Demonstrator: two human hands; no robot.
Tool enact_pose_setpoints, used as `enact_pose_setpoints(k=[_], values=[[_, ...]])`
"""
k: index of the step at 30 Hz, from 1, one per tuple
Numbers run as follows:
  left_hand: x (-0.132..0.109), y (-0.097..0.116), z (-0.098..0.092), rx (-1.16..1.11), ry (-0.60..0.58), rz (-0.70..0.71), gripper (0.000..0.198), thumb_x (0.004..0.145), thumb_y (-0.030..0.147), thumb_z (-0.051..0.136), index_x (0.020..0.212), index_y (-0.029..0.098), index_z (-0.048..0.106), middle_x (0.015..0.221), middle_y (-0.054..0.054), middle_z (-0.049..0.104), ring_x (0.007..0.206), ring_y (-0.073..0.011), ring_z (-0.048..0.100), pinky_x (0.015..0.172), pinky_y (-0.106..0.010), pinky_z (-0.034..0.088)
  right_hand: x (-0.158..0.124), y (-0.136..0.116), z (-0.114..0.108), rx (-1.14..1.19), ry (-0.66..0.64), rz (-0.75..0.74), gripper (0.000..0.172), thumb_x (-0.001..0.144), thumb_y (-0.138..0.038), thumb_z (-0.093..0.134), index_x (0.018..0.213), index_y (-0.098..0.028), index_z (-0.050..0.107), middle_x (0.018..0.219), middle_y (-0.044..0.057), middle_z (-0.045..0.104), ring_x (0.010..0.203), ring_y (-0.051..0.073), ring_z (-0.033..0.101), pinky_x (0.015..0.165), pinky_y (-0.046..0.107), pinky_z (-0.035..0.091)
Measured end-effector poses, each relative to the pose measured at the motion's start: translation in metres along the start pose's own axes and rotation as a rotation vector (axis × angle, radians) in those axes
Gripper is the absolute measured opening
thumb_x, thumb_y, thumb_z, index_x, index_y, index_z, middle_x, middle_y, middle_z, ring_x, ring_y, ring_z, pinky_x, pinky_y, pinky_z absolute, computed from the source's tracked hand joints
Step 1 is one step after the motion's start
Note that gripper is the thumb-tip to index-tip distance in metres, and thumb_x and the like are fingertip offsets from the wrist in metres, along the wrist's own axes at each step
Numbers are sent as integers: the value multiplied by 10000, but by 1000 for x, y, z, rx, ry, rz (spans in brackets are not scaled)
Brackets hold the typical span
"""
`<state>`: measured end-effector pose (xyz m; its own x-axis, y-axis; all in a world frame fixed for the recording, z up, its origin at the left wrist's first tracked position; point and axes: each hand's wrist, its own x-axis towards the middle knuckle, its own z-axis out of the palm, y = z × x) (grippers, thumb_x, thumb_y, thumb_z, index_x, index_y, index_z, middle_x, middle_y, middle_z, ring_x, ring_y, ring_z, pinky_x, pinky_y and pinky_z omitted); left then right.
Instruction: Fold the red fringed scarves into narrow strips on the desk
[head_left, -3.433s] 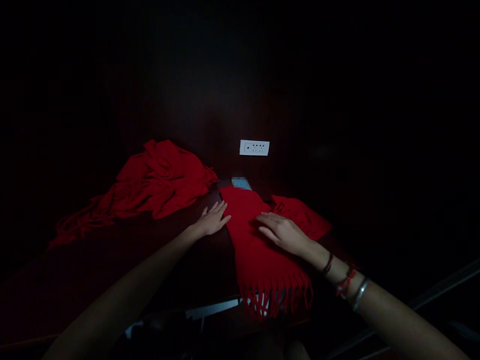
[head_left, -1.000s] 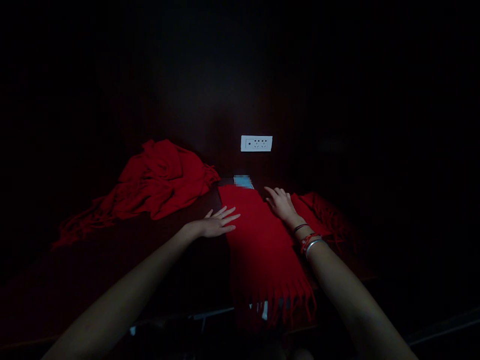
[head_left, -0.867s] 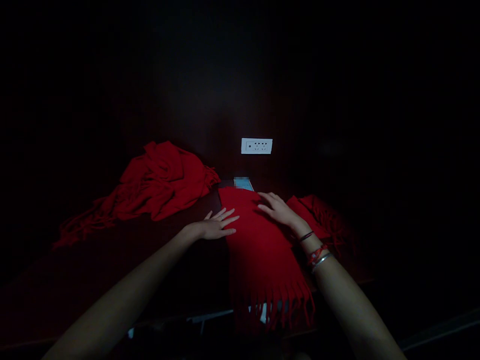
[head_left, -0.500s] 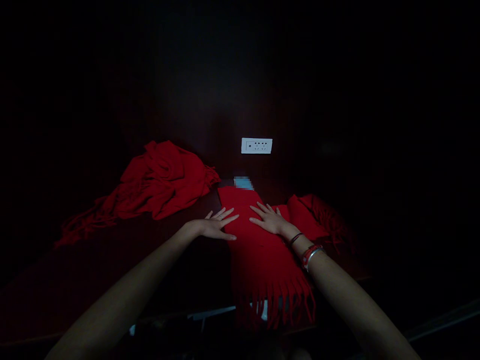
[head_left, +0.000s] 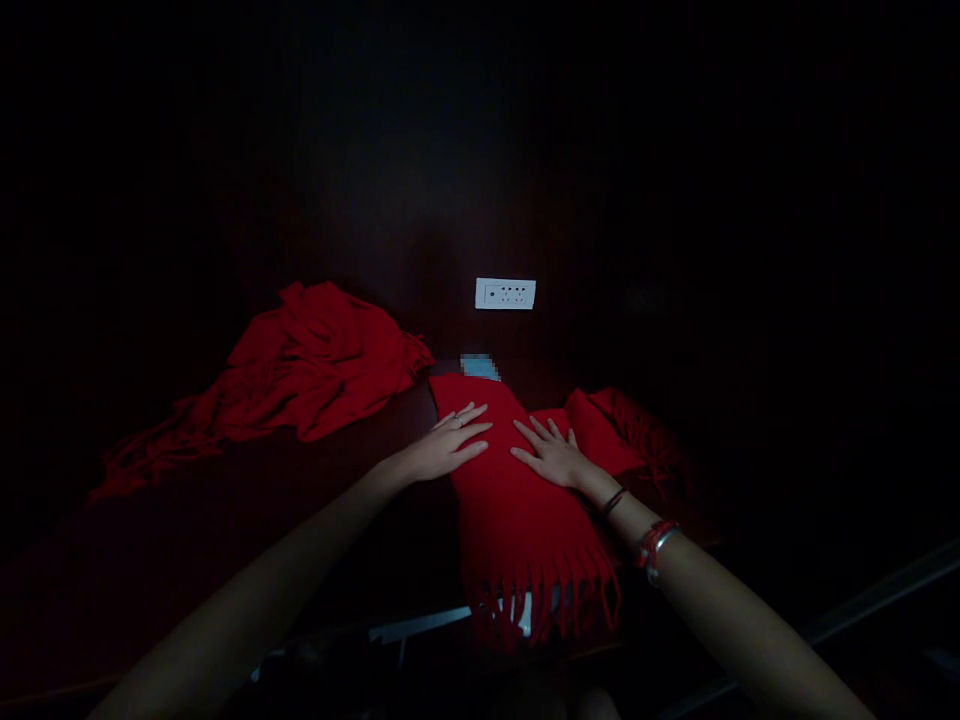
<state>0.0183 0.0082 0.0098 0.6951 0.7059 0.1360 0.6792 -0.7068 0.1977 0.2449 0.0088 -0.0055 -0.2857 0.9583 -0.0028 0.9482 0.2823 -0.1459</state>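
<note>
A red fringed scarf (head_left: 517, 520) lies spread lengthwise on the dark table, its fringe hanging over the front edge. My left hand (head_left: 451, 445) rests on its left side with the fingers stretched out; a ring shows on one finger. On its right side lies my right hand (head_left: 551, 454), flat with spread fingers, bracelets on the wrist. Both palms face down and neither hand grips the cloth. Just beyond the scarf's far end is a small light-blue item (head_left: 480, 367), blurred out.
A crumpled red scarf (head_left: 322, 360) is heaped at the back left, fringe trailing left. More folded red fringed cloth (head_left: 600, 430) lies to the right, partly behind my right hand. A white socket panel (head_left: 505, 294) is set in the dark wall. The surroundings are very dim.
My left hand has slid a little to the right on the scarf. My right hand has moved slightly right and towards me. The view has shifted slightly.
</note>
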Motion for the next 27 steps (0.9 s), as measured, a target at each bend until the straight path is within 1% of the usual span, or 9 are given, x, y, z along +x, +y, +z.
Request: enact_pose_setpoints(k=[4,6,10,13,17,19,22,24,27], values=[[4,2,11,10,-177,-124,810,675,657,294,1288,164,97,1338,-125,-8,1200,-279,-40,946,-419,97,2,3,-2,-33,-45,51,719,653,-703,147,1268,-344,45,1352,47,65,1184,351,36,879,574,50],[4,-3,13,9,-235,-140,873,639,685,310,1290,162,56,1330,-135,-48,1193,-290,-64,942,-428,92,3,9,-2,-50,-71,71,742,642,-712,152,1271,-335,38,1353,48,52,1185,348,26,892,557,45],[2,-7,14,2,-253,-126,893,633,687,316,1290,144,52,1324,-141,-67,1190,-281,-89,947,-417,80,4,19,-3,-88,-52,100,717,677,-681,135,1280,-296,87,1349,61,81,1192,325,44,922,509,54],[1,-7,11,-4,-201,-111,821,676,652,303,1288,149,89,1333,-132,-36,1197,-268,-72,948,-416,80,-1,13,-9,-90,26,59,667,727,-621,160,1280,-248,160,1338,88,132,1194,312,77,925,499,86],[-3,-7,-2,-4,-39,-26,550,798,500,247,1248,184,255,1329,-90,165,1212,-205,80,962,-364,98,-19,-16,-25,-66,283,-179,556,782,-506,253,1247,-201,266,1296,98,251,1181,260,179,931,450,168],[-4,-9,-8,-10,8,77,471,807,450,293,1194,189,355,1270,-67,311,1172,-159,227,957,-287,153,-32,-29,-31,-27,266,-412,478,801,-440,288,1195,-178,354,1201,95,391,1111,195,319,918,358,252],[-4,-11,-9,-37,-50,207,434,778,432,385,1131,185,431,1183,-45,424,1095,-128,349,922,-219,227,-49,-37,-31,-6,161,-695,358,804,-361,349,1081,-168,469,1025,64,520,957,131,450,851,259,338],[-4,-12,-8,-41,-88,225,459,749,436,435,1126,173,436,1171,-50,437,1089,-139,356,914,-226,244,-54,-36,-25,-42,190,-733,304,803,-310,370,1033,-158,499,966,61,541,913,130,468,813,253,364],[-7,-10,-10,-22,-70,234,431,731,390,474,1097,163,455,1143,-57,453,1063,-148,379,903,-239,261,-53,-34,-13,-160,273,-717,252,815,-215,349,992,-147,515,916,67,556,872,137,482,761,262,385]])
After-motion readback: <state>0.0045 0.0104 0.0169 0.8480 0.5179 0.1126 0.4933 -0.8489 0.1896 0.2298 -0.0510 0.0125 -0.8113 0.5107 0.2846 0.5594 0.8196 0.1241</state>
